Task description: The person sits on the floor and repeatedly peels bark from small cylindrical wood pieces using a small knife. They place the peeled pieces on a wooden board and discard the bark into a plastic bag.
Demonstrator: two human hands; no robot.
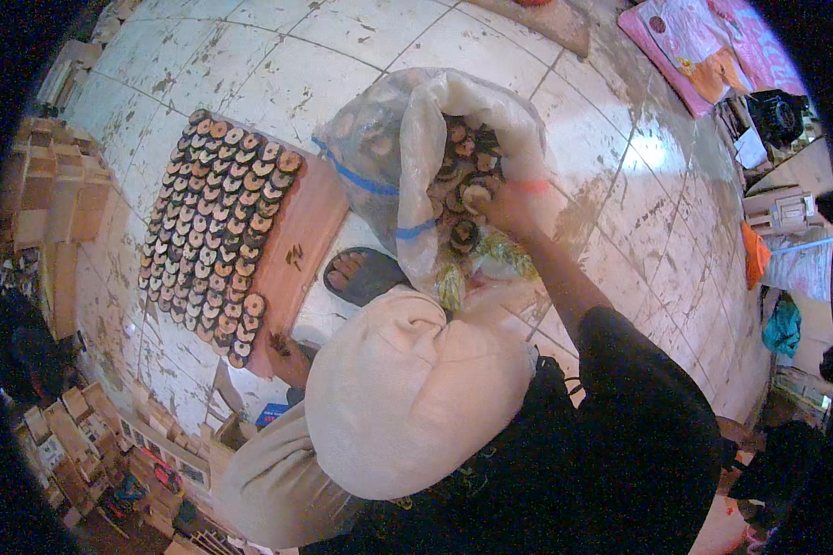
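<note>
My right hand (pixel 509 211) reaches into the mouth of a translucent plastic sack (pixel 366 134) with blue stripes, at the middle. Its fingertips are against a round wood slice (pixel 477 195) among several others with dark bark rims; whether they grip it, I cannot tell. My left hand (pixel 292 365) is low, beside the near edge of a reddish-brown board (pixel 296 217). It is closed around small dark bits that I cannot make out. Overlapping rows of wood slices (pixel 208 222) cover most of the board, and a few small dark pieces (pixel 294 253) lie on its bare strip.
My sandalled foot (pixel 361 275) stands between board and sack, on the stained tile floor (pixel 343 42). Stacked wooden pieces (pixel 61 180) line the left side. Pink plastic packages (pixel 703 46), an orange bag (pixel 755 254) and a teal bag (pixel 782 326) lie along the right.
</note>
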